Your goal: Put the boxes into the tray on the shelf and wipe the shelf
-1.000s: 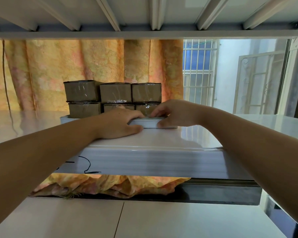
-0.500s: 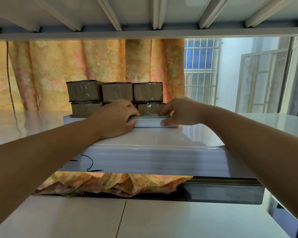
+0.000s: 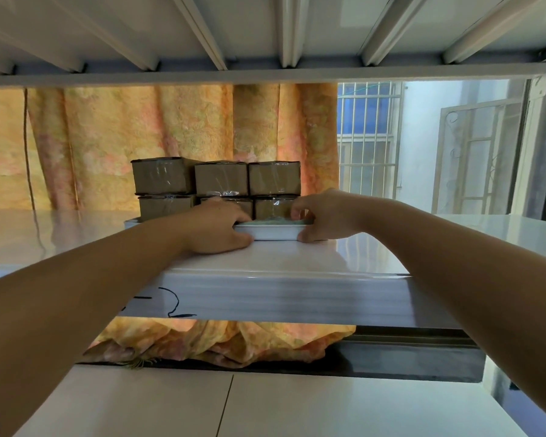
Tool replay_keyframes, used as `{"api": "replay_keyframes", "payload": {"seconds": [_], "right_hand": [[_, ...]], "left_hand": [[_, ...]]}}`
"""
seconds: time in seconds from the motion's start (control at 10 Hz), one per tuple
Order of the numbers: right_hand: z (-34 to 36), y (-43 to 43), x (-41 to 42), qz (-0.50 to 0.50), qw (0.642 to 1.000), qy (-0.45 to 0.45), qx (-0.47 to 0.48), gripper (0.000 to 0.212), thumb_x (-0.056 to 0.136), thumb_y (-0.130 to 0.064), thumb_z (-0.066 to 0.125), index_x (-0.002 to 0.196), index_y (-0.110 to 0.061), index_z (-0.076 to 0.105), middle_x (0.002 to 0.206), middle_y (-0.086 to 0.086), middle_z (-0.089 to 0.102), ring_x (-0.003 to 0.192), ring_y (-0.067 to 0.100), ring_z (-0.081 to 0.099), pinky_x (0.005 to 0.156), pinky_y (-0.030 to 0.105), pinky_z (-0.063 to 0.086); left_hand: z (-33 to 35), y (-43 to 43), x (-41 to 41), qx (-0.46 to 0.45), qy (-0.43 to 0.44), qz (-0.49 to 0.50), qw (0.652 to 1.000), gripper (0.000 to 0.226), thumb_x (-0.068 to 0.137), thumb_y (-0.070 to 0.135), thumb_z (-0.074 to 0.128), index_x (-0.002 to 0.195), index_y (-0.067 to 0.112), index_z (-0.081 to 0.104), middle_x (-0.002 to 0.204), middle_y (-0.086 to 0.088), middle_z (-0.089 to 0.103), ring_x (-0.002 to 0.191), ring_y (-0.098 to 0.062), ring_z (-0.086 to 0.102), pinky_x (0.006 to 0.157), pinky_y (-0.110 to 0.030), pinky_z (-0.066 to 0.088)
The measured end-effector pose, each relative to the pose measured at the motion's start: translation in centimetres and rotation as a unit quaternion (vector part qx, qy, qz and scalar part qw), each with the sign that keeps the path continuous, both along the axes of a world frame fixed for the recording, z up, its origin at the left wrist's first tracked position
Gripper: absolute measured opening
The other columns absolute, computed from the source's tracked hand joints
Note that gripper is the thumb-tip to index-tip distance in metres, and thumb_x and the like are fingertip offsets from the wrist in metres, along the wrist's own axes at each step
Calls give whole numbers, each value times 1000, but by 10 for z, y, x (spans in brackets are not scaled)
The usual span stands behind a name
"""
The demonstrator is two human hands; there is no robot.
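Observation:
Several brown cardboard boxes (image 3: 221, 179) wrapped in clear tape stand stacked in two rows inside a shallow white tray (image 3: 273, 231) on the glossy white shelf (image 3: 290, 260). My left hand (image 3: 216, 227) grips the tray's near rim at the left, fingers over the edge. My right hand (image 3: 322, 214) holds the rim at the tray's near right corner, thumb below and fingers on top. A greenish cloth (image 3: 276, 219) lies in the tray's front part between my hands, mostly hidden by the rim.
An upper shelf with metal ribs (image 3: 265, 36) hangs close overhead. An orange-yellow curtain (image 3: 171, 127) hangs behind the boxes, and a barred window (image 3: 368, 137) is at the right. A lower white shelf (image 3: 234, 405) lies below.
The tray with the boxes has slid a little away from me along the shelf, and both hands have moved with it, keeping hold of the near rim. The green cloth now shows.

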State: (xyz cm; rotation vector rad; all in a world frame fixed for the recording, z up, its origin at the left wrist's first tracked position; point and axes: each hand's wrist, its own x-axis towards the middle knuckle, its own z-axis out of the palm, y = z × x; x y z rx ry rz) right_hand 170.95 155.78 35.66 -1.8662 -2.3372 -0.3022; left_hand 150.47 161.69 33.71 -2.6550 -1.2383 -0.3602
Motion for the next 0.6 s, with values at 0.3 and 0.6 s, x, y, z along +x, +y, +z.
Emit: {"api": "replay_keyframes", "payload": {"seconds": [0.3,0.6], "right_hand": [[6,-18,9,-13,1000,-1,-14,36,92,-28,54,128,-23,61,131,-4,60,123,19,51,104,30,38],[21,-14,19,-114,983,-13,145,25,88,-16,47,103,-13,65,103,7,67,93,27,62,80,36,54]], "left_hand": [[1,-13,18,227,63,23,972,38,92,43,40,109,17,61,113,-1,54,101,-18,49,79,-33,41],[31,-36,89,182,-20,-9,983,33,92,16,39,115,18,62,117,-3,61,107,-24,58,80,-33,49]]}}
